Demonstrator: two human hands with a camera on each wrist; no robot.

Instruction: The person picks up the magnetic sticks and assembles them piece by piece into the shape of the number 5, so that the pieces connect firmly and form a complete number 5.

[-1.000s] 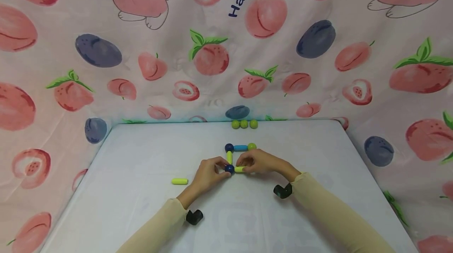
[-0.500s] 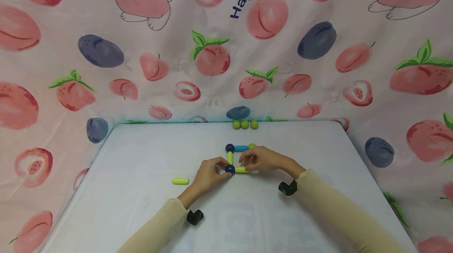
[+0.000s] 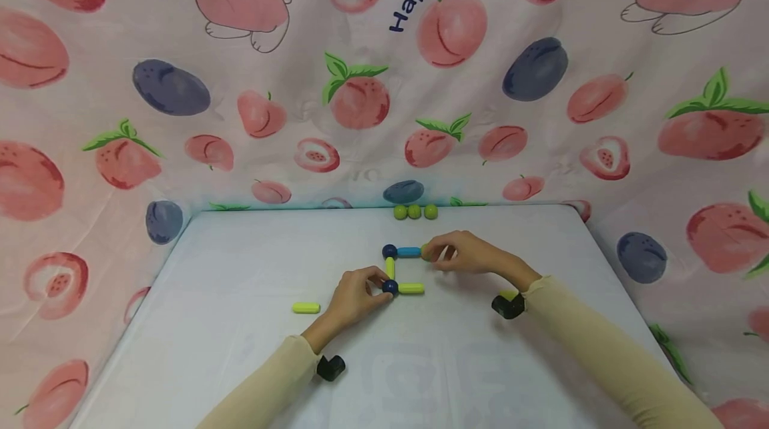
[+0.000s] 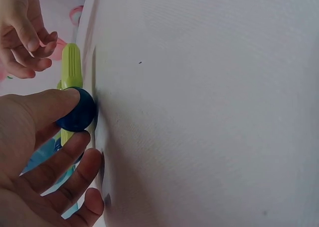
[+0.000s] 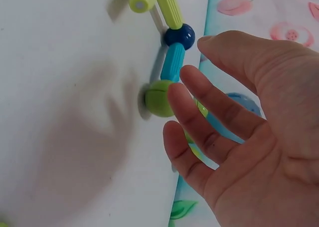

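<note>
My left hand [image 3: 353,299] pinches a dark blue ball [image 3: 390,287] between thumb and fingers. From that ball a yellow-green rod [image 3: 411,289] points right, its far end free. A second yellow-green rod [image 3: 390,269] runs back to another dark blue ball [image 3: 389,251], where a light blue rod [image 3: 409,251] leads right to a green ball [image 5: 158,100]. Over this green ball, partly hiding it in the head view, is my right hand [image 3: 465,252]. In the right wrist view its fingers are spread loosely, with nothing held between them.
Three green balls [image 3: 414,211] stand in a row at the back edge of the white table [image 3: 252,249]. A loose yellow-green rod [image 3: 306,307] lies left of my left hand. Another yellow-green piece [image 3: 509,295] shows partly behind the right wrist camera [image 3: 508,306]. A fruit-print cloth hangs behind.
My right hand has let go of the right-pointing yellow-green rod and moved back and to the right, up to the green ball. My left hand has stayed on the dark blue ball.
</note>
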